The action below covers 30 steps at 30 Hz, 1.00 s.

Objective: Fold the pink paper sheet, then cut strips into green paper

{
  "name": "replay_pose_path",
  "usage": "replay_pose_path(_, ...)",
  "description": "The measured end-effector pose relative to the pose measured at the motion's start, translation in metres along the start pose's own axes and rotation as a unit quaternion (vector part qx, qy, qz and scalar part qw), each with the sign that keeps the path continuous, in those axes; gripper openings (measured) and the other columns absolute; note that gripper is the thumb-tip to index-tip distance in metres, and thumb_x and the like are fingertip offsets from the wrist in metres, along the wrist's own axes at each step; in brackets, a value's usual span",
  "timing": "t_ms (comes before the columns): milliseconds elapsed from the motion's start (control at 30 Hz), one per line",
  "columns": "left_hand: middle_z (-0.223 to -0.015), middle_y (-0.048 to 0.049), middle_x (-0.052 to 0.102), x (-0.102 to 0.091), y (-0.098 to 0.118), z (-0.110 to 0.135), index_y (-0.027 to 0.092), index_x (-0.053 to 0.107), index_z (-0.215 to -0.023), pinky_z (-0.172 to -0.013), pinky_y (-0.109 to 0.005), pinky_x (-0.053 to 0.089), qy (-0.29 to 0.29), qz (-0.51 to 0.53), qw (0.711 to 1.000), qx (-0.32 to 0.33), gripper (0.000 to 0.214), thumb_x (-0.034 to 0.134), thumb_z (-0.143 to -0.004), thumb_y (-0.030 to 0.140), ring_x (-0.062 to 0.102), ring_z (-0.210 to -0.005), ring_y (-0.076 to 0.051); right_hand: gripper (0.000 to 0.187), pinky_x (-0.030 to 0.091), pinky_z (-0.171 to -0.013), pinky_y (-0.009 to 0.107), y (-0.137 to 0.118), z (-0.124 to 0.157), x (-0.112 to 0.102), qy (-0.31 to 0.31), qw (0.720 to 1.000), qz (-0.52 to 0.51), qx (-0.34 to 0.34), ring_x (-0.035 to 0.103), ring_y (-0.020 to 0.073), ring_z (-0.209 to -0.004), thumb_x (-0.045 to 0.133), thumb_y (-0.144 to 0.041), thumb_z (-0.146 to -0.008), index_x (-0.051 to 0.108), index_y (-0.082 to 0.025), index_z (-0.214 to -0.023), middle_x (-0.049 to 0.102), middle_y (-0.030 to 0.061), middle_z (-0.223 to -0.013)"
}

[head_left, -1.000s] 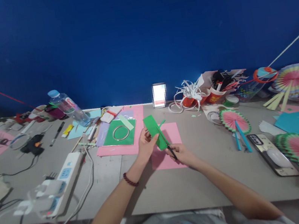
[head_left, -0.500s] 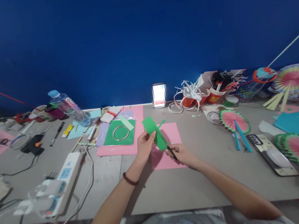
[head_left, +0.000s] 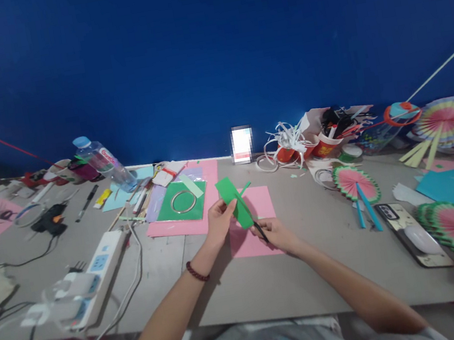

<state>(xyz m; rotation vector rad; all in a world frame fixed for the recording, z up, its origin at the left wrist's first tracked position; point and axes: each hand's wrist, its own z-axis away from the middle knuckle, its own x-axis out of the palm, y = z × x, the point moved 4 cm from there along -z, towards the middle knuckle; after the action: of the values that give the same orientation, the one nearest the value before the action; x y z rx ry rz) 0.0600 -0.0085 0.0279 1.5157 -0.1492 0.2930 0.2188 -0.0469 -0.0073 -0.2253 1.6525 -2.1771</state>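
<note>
Near the middle of the table, my left hand (head_left: 219,220) pinches a green strip of paper (head_left: 242,215) by its left edge, holding it tilted above a square of pink paper (head_left: 261,199). My right hand (head_left: 279,234) is closed around the black handles of a pair of scissors (head_left: 260,230). The scissor blades lie along the green paper, and a thin green sliver sticks out beyond its upper right side. Part of the blades is hard to make out against the paper.
Left of my hands lies a bagged green sheet with a metal ring (head_left: 183,201) on it. A power strip (head_left: 100,272) with cables sits front left. A leaning water bottle (head_left: 108,165), stuffed paper cups (head_left: 327,144), paper fans (head_left: 357,184) and a phone (head_left: 437,259) stand or lie around.
Almost nothing differs. Both hands, the green paper and the scissors stay in nearly the same place.
</note>
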Motion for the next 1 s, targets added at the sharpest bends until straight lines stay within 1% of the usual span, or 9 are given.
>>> replay_pose_path(100,-0.065,-0.0003,0.065,0.000,-0.001,-0.001,0.014,0.069,-0.076,-0.054,-0.023,0.042,0.000,-0.004,1.000,0.004,0.035,0.078,-0.064,0.045,0.053,-0.056,-0.010,0.043,0.026,-0.030,0.018,-0.001,0.000,0.001,-0.007,1.000,-0.009,0.000,0.033,0.0045,-0.030,0.060,-0.059,-0.075,0.046,-0.020,-0.061,0.044,-0.0079,-0.041)
replay_pose_path(233,-0.069,-0.0017,0.067,0.001,-0.002,-0.001,0.014,0.069,-0.077,-0.058,-0.024,0.044,-0.015,0.001,1.000,0.011,0.035,0.077,-0.065,0.046,0.056,-0.060,-0.011,0.044,0.026,-0.031,0.018,-0.002,0.001,0.002,-0.016,1.000,-0.013,0.008,0.034,0.0045,-0.031,0.060,-0.060,-0.074,0.047,-0.020,-0.062,0.046,-0.0073,-0.042)
replay_pose_path(467,-0.067,-0.0012,0.067,0.005,-0.004,0.000,0.014,0.068,-0.072,-0.058,-0.024,0.046,-0.037,-0.005,0.999,0.002,0.034,0.079,-0.062,0.045,0.055,-0.059,-0.011,0.045,0.028,-0.031,0.018,-0.007,0.000,0.002,-0.015,0.999,-0.030,0.015,0.036,0.0050,-0.031,0.061,-0.062,-0.071,0.048,-0.020,-0.062,0.047,-0.0076,-0.041)
replay_pose_path(733,-0.066,-0.0013,0.066,0.011,-0.004,0.006,0.014,0.068,-0.071,-0.057,-0.024,0.045,-0.076,-0.013,0.997,-0.024,0.037,0.080,-0.060,0.047,0.055,-0.057,-0.011,0.049,0.027,-0.030,0.018,-0.013,0.001,0.000,-0.004,0.999,-0.036,0.029,0.037,0.0050,-0.030,0.062,-0.066,-0.066,0.050,-0.019,-0.064,0.049,-0.0068,-0.043)
replay_pose_path(867,-0.066,-0.0018,0.066,0.012,-0.003,0.007,0.014,0.069,-0.072,-0.057,-0.024,0.045,-0.080,-0.009,0.996,-0.032,0.038,0.081,-0.059,0.047,0.056,-0.057,-0.012,0.049,0.026,-0.030,0.018,-0.016,0.003,-0.001,-0.003,0.999,-0.025,0.031,0.038,0.0048,-0.030,0.062,-0.066,-0.066,0.050,-0.019,-0.062,0.050,-0.0065,-0.043)
replay_pose_path(1000,-0.067,-0.0029,0.066,0.012,0.001,0.008,0.014,0.068,-0.069,-0.059,-0.025,0.046,-0.081,-0.026,0.996,-0.030,0.036,0.081,-0.059,0.046,0.057,-0.060,-0.013,0.049,0.028,-0.031,0.018,-0.013,0.002,-0.002,-0.005,0.999,-0.024,0.029,0.038,0.0051,-0.031,0.063,-0.066,-0.066,0.050,-0.019,-0.063,0.051,-0.0060,-0.044)
